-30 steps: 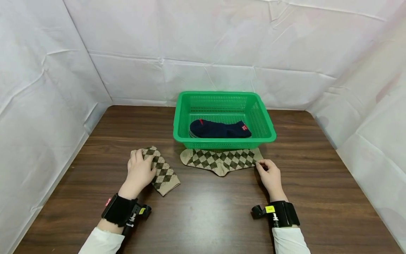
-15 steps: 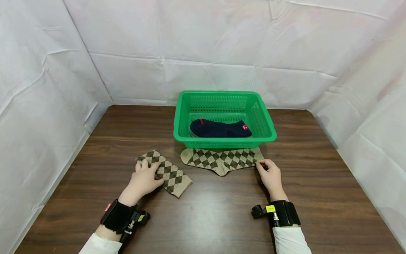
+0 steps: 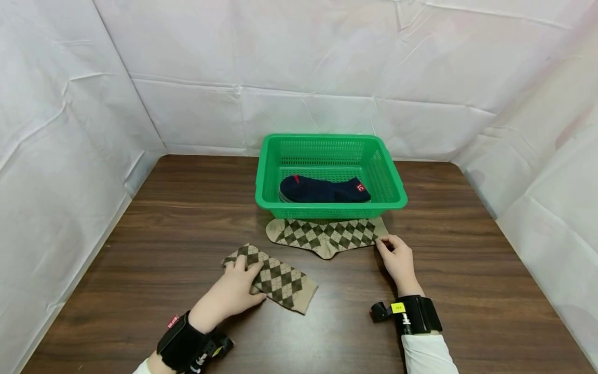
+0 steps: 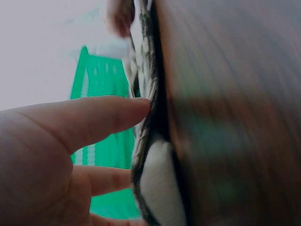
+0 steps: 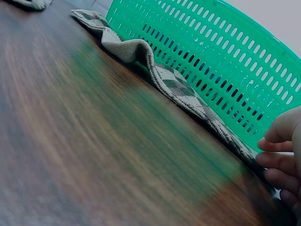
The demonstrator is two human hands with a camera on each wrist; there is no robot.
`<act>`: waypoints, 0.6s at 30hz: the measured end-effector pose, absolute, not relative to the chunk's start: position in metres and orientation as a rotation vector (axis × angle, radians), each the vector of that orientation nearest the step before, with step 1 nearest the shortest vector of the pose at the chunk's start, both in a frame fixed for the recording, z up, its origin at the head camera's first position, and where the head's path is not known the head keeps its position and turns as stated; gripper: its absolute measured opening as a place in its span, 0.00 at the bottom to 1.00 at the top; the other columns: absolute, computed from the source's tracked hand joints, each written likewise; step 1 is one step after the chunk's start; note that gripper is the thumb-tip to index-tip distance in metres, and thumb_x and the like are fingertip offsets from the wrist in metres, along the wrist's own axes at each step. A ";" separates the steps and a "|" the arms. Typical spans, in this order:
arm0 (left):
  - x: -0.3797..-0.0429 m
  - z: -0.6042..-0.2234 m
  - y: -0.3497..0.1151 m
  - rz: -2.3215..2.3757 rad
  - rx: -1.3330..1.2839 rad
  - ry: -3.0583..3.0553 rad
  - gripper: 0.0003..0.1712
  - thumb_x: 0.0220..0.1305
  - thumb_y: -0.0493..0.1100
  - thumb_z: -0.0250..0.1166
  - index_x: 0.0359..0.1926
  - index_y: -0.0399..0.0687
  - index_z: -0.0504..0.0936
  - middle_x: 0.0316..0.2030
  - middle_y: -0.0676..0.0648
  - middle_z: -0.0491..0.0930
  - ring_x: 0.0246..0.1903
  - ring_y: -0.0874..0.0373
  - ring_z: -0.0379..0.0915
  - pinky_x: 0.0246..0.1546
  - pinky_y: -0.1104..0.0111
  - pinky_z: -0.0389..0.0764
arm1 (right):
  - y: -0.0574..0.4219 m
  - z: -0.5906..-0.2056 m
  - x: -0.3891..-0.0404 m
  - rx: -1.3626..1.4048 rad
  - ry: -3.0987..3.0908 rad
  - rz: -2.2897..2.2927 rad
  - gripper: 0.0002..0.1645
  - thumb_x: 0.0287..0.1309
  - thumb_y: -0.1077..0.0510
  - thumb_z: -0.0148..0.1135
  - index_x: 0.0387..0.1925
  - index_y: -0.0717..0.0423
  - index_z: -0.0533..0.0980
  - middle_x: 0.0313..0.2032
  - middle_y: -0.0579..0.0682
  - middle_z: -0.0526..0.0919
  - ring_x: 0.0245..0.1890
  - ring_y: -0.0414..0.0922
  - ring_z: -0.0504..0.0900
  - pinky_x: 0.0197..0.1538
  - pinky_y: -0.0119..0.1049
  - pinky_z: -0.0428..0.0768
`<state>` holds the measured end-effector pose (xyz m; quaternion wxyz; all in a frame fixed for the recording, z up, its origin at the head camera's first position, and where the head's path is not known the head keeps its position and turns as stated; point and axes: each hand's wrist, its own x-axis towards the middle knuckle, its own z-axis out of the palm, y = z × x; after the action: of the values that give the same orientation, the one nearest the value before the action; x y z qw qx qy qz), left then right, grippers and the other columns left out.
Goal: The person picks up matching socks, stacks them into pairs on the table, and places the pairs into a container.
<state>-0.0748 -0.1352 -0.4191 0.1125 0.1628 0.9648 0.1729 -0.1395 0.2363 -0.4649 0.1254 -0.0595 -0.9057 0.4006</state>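
My left hand (image 3: 238,288) lies on a beige and dark green argyle sock (image 3: 282,280) near the front middle of the table, fingers spread and fingertips pressing on its patterned face. In the left wrist view, straight fingers (image 4: 113,115) meet the sock (image 4: 146,89) from above, and the sock's edge shows dark gaps beneath it. A matching argyle sock (image 3: 327,236) lies flat along the front of the basket, its heel pointing toward me. At its right end my right hand (image 3: 397,259) pinches the cuff corner between thumb and fingers.
Behind the second sock stands a green perforated basket (image 3: 330,206) holding dark navy socks (image 3: 324,190) with a red label. White cloth walls (image 3: 299,62) enclose the back and sides of the brown wooden table (image 3: 467,249).
My left hand has slid its sock to the right and toward me across the table, turning it slightly. The right hand and the other sock have stayed in place.
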 end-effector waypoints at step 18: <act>-0.062 -0.422 -0.090 0.419 0.588 2.849 0.31 0.62 0.47 0.63 0.63 0.39 0.70 0.50 0.33 0.65 0.48 0.37 0.65 0.33 0.57 0.73 | 0.236 -0.466 -0.140 -0.171 -2.632 1.173 0.09 0.62 0.60 0.57 0.36 0.61 0.81 0.34 0.57 0.82 0.35 0.50 0.76 0.40 0.40 0.71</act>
<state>-0.0617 -0.0904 -0.4217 0.1013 0.1992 0.9644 0.1417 -0.1403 0.2361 -0.4662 0.1269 -0.0587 -0.9044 0.4030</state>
